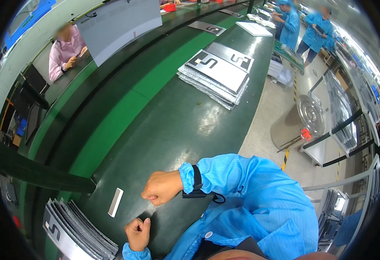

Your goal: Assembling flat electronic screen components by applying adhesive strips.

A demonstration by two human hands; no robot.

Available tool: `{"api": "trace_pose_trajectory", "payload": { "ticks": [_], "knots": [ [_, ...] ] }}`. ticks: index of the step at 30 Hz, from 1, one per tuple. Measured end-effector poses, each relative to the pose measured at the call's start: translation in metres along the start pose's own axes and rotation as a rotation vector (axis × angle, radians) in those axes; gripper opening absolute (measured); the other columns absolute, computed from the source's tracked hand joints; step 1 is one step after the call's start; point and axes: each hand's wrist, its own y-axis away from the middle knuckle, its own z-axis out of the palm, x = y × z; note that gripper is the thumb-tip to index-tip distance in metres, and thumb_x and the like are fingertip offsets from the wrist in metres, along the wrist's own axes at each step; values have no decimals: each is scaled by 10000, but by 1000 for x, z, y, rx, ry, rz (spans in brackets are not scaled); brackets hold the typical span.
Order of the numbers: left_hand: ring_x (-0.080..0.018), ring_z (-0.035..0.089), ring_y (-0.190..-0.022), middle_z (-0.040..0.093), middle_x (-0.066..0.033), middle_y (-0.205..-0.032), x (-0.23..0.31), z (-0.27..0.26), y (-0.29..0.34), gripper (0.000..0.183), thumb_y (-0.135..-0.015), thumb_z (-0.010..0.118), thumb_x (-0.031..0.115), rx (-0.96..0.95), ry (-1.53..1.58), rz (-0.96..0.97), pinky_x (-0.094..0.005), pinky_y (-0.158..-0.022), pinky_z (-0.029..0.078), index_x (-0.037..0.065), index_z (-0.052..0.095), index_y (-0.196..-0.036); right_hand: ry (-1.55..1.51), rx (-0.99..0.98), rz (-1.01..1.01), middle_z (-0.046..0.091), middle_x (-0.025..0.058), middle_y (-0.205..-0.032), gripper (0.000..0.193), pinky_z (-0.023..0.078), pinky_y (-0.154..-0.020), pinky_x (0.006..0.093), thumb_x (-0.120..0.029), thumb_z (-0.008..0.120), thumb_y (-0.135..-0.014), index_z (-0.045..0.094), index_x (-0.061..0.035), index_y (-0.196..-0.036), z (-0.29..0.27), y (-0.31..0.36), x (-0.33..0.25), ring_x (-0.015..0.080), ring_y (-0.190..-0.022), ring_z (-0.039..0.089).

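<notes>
One white strip [115,202] (untouched) lies just beyond the left grip [138,233].

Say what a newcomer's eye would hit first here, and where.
Probably the bright blue sleeve at lower right, leading to the person's curled right hand over the dark green table. The left hand is also curled, with a white strip lying nearby. Then the stack of flat panels farther up the table.
</notes>
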Motion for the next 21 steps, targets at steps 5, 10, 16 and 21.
{"api": "trace_pose_trajectory", "payload": {
  "ticks": [5, 10, 16, 21],
  "knots": [
    [-76, 366, -533, 450, -4, -558, -1, 0, 0, 435, -875, 761, 26, 25, 5, -21, -277, -493, 303, 55, 413, -616, 7, 1, 1, 563, 131, -604, 161, 414, -533, 501, -116, 649, -754, 513, -46, -704, 2, -1, 2, 394, -582, 568],
    [-79, 366, -535, 446, -8, -559, 6, 1, -4, 433, -870, 764, 24, 37, 11, -5, -280, -495, 302, 54, 412, -619, -1, -13, 44, 599, 141, -606, 136, 441, -562, 515, -154, 654, -719, 559, -61, -693, -1, -2, -1, 409, -611, 602],
    [-86, 366, -530, 442, -14, -560, 0, 0, 0, 434, -865, 763, 17, 9, -4, 14, -283, -494, 299, 54, 407, -619, 13, 17, -4, 570, 127, -614, 166, 414, -534, 497, -122, 649, -757, 510, -53, -701, 0, -1, 0, 392, -586, 569],
    [-86, 366, -527, 442, -15, -559, -2, 1, 1, 436, -864, 766, 19, 11, -13, 8, -283, -492, 296, 53, 407, -618, 5, -6, 12, 578, 127, -621, 158, 418, -544, 502, -123, 651, -751, 517, -52, -704, -1, 0, -1, 396, -597, 576]
  ]
}}
